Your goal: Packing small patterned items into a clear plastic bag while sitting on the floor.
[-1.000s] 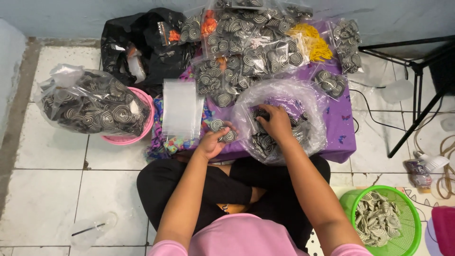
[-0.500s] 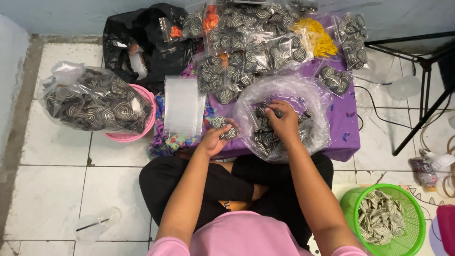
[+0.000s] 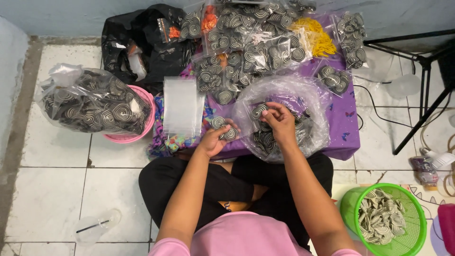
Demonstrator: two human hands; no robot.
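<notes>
One head camera looks steeply down, fairly near the low table (image 3: 348, 137).

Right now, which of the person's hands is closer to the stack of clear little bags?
Left. The left hand, holding spiral discs, sits just right of the clear bag stack. The right hand is farther right, inside the big open plastic bag.

right fingertips (image 3: 271, 110) inside bag (image 3: 313, 99)

Clear bag of striped discs (image 3: 284, 123) on purple table, filled packets (image 3: 246, 52) behind, empty clear bags (image 3: 181, 106) left.
</notes>
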